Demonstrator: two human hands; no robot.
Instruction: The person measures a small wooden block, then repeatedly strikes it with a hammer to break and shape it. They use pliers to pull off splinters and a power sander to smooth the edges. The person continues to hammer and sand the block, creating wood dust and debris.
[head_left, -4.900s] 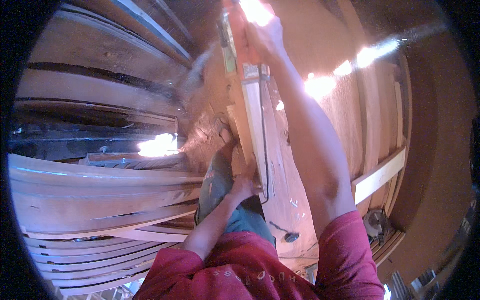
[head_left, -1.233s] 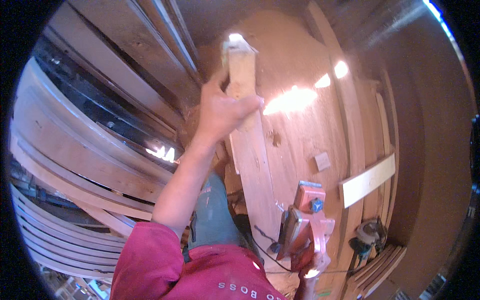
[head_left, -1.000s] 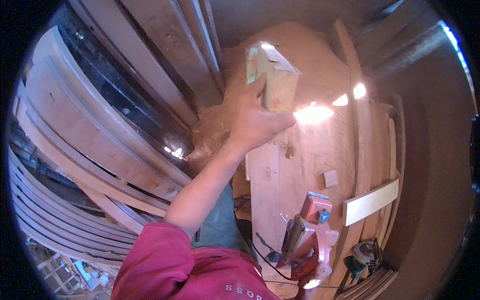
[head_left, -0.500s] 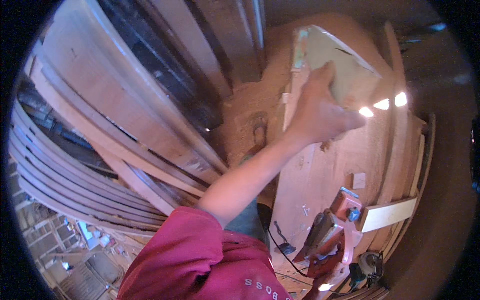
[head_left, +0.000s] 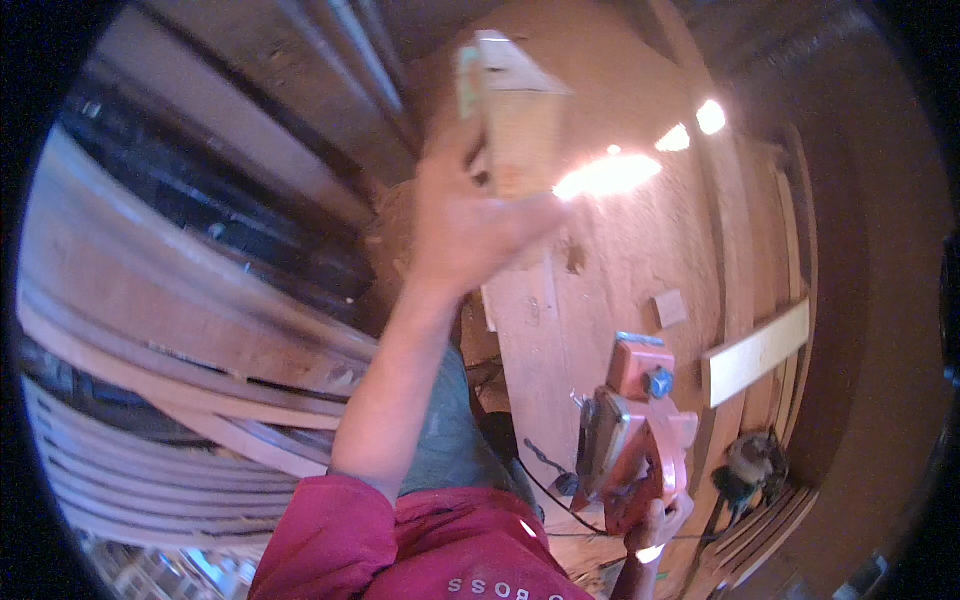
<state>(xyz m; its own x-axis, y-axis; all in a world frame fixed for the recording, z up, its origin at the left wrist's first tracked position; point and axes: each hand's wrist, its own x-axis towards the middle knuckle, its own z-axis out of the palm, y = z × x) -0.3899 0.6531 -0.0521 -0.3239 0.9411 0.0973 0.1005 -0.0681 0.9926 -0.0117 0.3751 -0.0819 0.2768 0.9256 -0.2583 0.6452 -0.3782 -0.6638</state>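
My left hand (head_left: 465,230), blurred by motion, is raised over the far part of the wooden workbench (head_left: 540,345). It grips a pale yellowish box-shaped piece (head_left: 525,135) with a whitish top and a green-marked side; its material is unclear. Some of the fingers are hidden behind the piece. At the lower right, my right hand (head_left: 662,522) is wrapped round the rear of a red electric hand planer (head_left: 640,425) with a blue knob. The planer sits over the bench, and a black cord (head_left: 560,510) runs beside it.
A small wooden block (head_left: 669,307) and a pale board (head_left: 757,352) lie beyond the planer. Another power tool (head_left: 755,462) stands to the right. Long planks (head_left: 150,480) are stacked at the left. Sawdust covers the far area, with bright light patches (head_left: 615,176).
My left hand has moved left with the box-shaped piece, which has turned. The whole view has shifted too. My right hand stays on the planer.
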